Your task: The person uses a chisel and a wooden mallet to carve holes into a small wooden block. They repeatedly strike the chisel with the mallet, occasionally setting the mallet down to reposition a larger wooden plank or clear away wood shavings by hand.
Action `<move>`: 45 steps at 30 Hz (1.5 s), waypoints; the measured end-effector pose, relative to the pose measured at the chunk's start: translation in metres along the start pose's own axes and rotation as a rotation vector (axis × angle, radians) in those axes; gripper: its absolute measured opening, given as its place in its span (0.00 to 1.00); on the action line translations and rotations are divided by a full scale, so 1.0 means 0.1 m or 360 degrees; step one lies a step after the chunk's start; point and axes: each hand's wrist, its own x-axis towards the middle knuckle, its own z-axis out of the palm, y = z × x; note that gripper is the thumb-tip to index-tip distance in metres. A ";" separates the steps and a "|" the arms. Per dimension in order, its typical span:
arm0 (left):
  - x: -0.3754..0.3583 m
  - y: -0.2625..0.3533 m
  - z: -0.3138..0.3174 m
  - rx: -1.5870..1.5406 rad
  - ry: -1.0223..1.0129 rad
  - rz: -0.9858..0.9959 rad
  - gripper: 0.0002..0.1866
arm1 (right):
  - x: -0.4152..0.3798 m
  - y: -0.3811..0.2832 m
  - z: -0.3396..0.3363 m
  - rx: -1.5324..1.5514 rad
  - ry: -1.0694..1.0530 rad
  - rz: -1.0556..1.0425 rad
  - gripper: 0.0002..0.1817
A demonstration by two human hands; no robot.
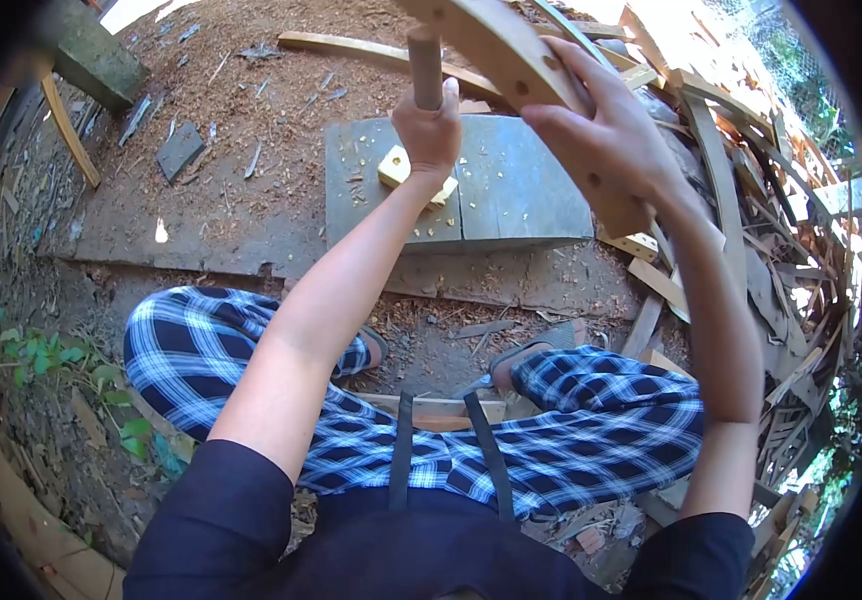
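Observation:
My left hand point(429, 132) is closed around an upright round wooden handle point(426, 70), whose top end sticks out above the fist. Its lower end is hidden by the hand and wrist. Just below that hand, a pale yellow wooden block point(391, 168) with a hole in it lies on the grey work block point(521, 190), among small wood chips. Raised on the right, my right hand point(616, 135) grips a long curved piece of wood point(496, 45) with several holes along it. This piece slants across the upper right and runs out of view at the top.
Loose boards and offcuts point(721, 170) are heaped along the right side. A long wooden strip point(351, 42) lies on the chip-covered ground behind the work block. To the upper left stands a thick post point(96, 60); green leaves point(46, 350) grow at the left.

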 end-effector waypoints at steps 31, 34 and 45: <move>0.33 -0.10 -0.39 -0.0737 0.0546 -0.0813 0.19 | -0.21 0.52 2.45 -0.0019 0.0419 0.0353 0.24; 0.42 -0.16 -0.41 -0.0688 0.0820 -0.1038 0.22 | -0.22 0.50 2.44 -0.0006 0.0445 0.0372 0.25; 0.10 -0.37 -0.92 -0.0909 0.1861 -0.1590 0.18 | -0.18 0.44 2.58 -0.0026 0.0600 0.0576 0.31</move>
